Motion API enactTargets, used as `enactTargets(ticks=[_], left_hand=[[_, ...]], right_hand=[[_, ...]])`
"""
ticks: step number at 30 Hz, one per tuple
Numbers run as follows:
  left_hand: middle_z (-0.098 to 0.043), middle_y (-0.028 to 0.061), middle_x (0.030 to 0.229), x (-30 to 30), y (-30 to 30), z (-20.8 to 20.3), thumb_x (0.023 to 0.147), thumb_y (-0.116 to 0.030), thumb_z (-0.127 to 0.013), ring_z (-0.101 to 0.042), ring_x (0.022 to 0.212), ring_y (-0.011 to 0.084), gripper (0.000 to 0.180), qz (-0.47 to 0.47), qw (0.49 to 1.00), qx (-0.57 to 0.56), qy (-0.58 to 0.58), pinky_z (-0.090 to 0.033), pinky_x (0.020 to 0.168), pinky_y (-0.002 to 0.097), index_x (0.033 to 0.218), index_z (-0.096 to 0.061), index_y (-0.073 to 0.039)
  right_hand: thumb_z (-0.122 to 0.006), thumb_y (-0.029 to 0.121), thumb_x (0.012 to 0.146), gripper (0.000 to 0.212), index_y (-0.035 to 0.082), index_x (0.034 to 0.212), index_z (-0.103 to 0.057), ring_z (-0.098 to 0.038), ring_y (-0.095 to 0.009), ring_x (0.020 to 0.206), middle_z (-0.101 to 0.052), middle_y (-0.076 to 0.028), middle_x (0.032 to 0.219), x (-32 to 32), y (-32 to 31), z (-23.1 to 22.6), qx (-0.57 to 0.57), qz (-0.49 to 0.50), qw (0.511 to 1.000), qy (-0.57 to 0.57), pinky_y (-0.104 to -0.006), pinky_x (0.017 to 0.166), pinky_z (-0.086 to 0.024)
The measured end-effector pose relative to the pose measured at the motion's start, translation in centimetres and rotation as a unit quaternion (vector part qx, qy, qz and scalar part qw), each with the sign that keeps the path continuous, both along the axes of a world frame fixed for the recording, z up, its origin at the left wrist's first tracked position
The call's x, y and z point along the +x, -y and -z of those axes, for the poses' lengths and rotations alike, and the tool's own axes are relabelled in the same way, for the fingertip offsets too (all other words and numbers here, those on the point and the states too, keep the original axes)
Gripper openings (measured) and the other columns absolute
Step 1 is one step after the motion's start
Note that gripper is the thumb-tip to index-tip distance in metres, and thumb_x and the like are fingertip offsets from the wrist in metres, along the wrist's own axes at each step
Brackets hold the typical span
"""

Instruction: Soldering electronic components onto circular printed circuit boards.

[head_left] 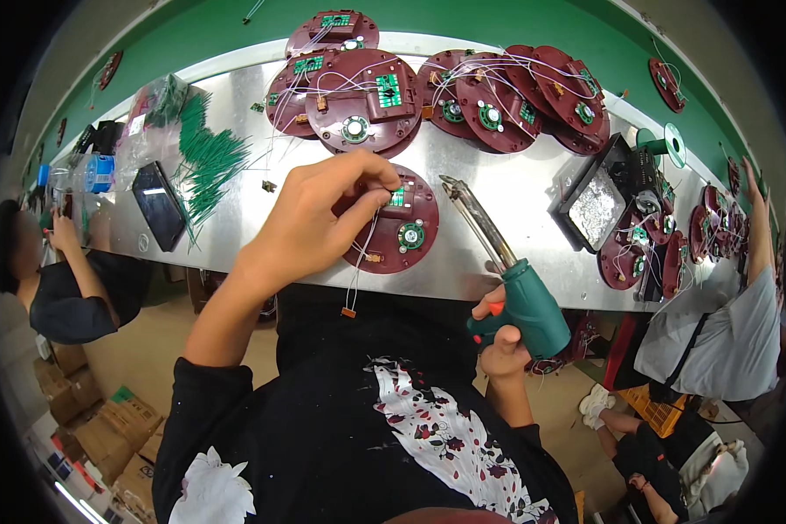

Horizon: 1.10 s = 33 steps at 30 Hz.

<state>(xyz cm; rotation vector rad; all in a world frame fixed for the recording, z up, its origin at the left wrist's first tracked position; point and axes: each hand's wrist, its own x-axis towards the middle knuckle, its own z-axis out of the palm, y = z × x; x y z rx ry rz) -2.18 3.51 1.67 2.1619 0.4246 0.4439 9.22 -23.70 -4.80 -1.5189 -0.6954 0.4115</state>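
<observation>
In front of me on the metal bench lies a round maroon plastic housing [419, 220] with a small green-rimmed speaker, a green circuit board and thin white wires. My left hand [323, 210] reaches over it, thumb and forefinger pinched at the green circuit board [399, 197]; what they hold is too small to make out. White wires run down past the bench edge to a small orange connector [348, 313]. My right hand [500, 336] grips a green gun-shaped soldering iron [533, 310] by its handle, a finger near the red trigger. Its tip points up, just right of the housing.
Stacked maroon housings [362, 96] and more housings [506, 100] line the back. Leftward lie green wires [205, 157], a black phone [159, 205] and a bottle [83, 173]. To the right are a black tray [594, 205] and a wire spool [664, 145]. People work on both sides.
</observation>
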Motion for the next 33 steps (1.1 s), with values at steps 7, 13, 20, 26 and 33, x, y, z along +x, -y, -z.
enactTargets(ticks=[7, 13, 20, 26, 33], left_hand=[[-0.074, 0.0089, 0.096, 0.4, 1.6, 2.5, 0.089, 0.002, -0.074, -0.068, 0.075, 0.0189, 0.013, -0.07, 0.992, -0.073, 0.069, -0.054, 0.07, 0.0299, 0.102, -0.07, 0.0], [-0.073, 0.0094, 0.097, 0.9, 1.4, 2.7, 0.087, 0.003, -0.073, -0.067, 0.087, 0.0258, 0.012, -0.054, 0.992, 0.072, 0.094, -0.053, 0.081, 0.0352, 0.099, -0.07, -0.001], [-0.069, 0.0072, 0.111, 1.3, 2.3, 3.0, 0.087, -0.003, -0.073, -0.06, 0.107, 0.0286, 0.011, -0.071, 0.993, 0.042, 0.079, -0.045, 0.095, 0.0404, 0.097, -0.068, -0.003], [-0.068, 0.0076, 0.116, 1.2, 2.6, 3.5, 0.087, -0.007, -0.073, -0.06, 0.11, 0.0273, 0.012, -0.069, 0.996, 0.04, 0.05, -0.041, 0.1, 0.0411, 0.095, -0.064, -0.004], [-0.072, 0.0104, 0.112, 1.2, 2.9, 3.4, 0.085, -0.006, -0.073, -0.065, 0.105, 0.0265, 0.013, -0.079, 0.996, 0.011, 0.038, -0.04, 0.106, 0.0411, 0.088, -0.061, -0.004]], right_hand=[[-0.054, 0.078, 0.096, 0.093, -0.011, 0.12, -0.061, -0.062, -0.014, 0.068, -0.07, -0.018, 0.107, 0.0, -0.2, -1.1, -0.023, 0.012, 0.998, -0.059, -0.0271, 0.064, -0.049], [-0.053, 0.078, 0.095, 0.093, -0.011, 0.12, -0.06, -0.062, -0.014, 0.069, -0.068, -0.024, 0.12, 0.2, 0.3, -1.0, -0.023, 0.01, 0.997, -0.077, -0.0273, 0.065, -0.049], [-0.053, 0.078, 0.096, 0.092, -0.011, 0.119, -0.061, -0.062, -0.015, 0.07, -0.069, -0.021, 0.106, 0.1, 0.2, -1.6, -0.017, 0.005, 0.997, -0.079, -0.0275, 0.067, -0.05], [-0.055, 0.076, 0.096, 0.088, -0.009, 0.116, -0.062, -0.063, -0.017, 0.072, -0.067, -0.012, 0.086, 0.8, 0.2, -1.6, -0.021, 0.0, 0.999, -0.036, -0.0285, 0.07, -0.052], [-0.071, 0.059, 0.096, 0.071, -0.009, 0.114, -0.069, -0.068, -0.016, 0.074, -0.069, -0.019, 0.109, 1.9, 0.6, 0.0, 0.034, -0.024, 0.999, -0.015, -0.0272, 0.063, -0.056]])
